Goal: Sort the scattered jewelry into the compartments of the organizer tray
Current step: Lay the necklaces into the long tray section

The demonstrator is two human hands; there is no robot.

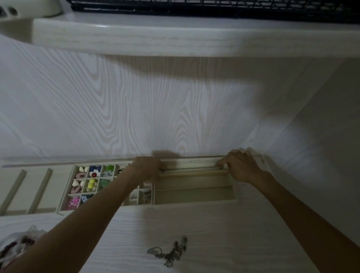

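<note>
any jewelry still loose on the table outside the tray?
Yes, a tangled metal chain lies on the table in front of the organizer tray, between the two forearms.

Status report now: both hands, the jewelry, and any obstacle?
Left hand and right hand stretch a thin chain along the tray's far long slot. Tangled chains lie unsorted on the desk. Nothing blocking.

A single head-worn wide-angle view looks forward and steeply down from above the tabletop [200, 229]. Both forearms reach away from the lens toward the tray [194, 195] at mid-frame, close by. A shelf [170, 43] fills the top edge, bowed by the lens.
</note>
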